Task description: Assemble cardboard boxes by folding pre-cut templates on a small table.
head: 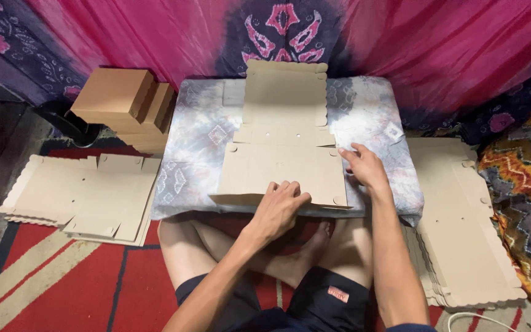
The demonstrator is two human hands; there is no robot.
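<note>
Flat die-cut cardboard box blank (284, 154) lies centre frame on a low table covered with a pale tie-dye cloth (198, 147). Blank runs from upper centre down to the table's near edge; its top flap reaches the pink and purple hanging fabric (437, 43) behind.

Left hand (278, 206), lower centre, is curled over the near edge of the blank, fingers bent on top and gripping the front flap. Thumb is hidden under the hand, so how far the flap is lifted is hard to tell. Right hand (364, 166), right of centre, rests at the blank's right edge with fingers spread, fingertips pressing on the card and cloth. Not closed around anything visible; palm side is hidden.

Stack of flat blanks (84, 193) sits on the red striped mat (62, 289) at left. Second stack of flat blanks (462, 221) is at right, its inner edge hidden behind the right forearm. Folded brown boxes (124, 101) are piled upper left, just beside the table corner; count unclear, lower ones covered.

Crossed bare legs and dark shorts (314, 301) show under the table edge at bottom centre, partly cut off by the frame. Patterned orange cushion (530, 203) is cut off at far right. A dark object at far left, behind the boxes, is too dim to make out.
</note>
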